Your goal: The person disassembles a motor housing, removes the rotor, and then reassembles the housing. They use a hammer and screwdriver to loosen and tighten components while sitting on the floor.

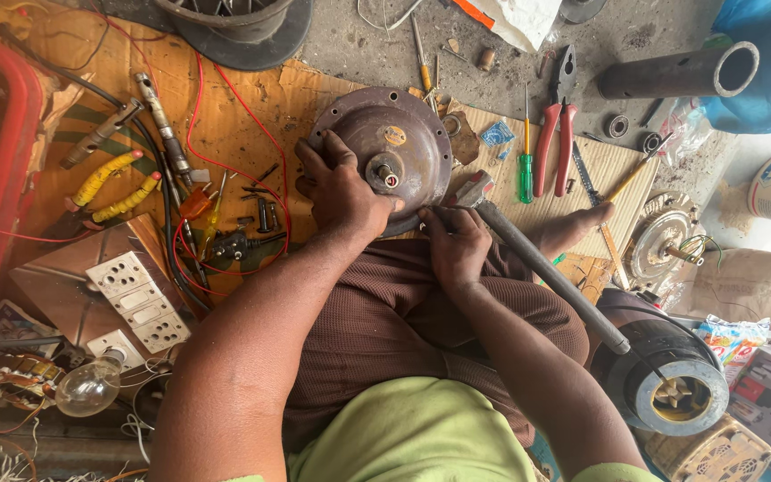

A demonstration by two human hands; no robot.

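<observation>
Worn cardboard spread over a gritty concrete floor serves as the work surface, with the person seated on it, brown cloth over the lap at lower centre. At the centre of the frame the left hand lies spread on the round brown motor housing, fingers curled over its left rim, thumb near the central shaft. Just right of it, the right hand is closed around the head end of a hammer, whose grey handle runs down toward the lower right; the hammer head sits touching or just beside the housing's lower right edge. The two hands are near each other but apart.

Right of the housing lie a green-handled screwdriver and red-handled pliers, with a bare foot beside them. Further right, a dark metal pipe lies at the upper right and a round black motor part at the lower right. Left of the housing, red wire loops over the cardboard near yellow-handled pliers. A white socket board and a glass bulb lie at lower left
</observation>
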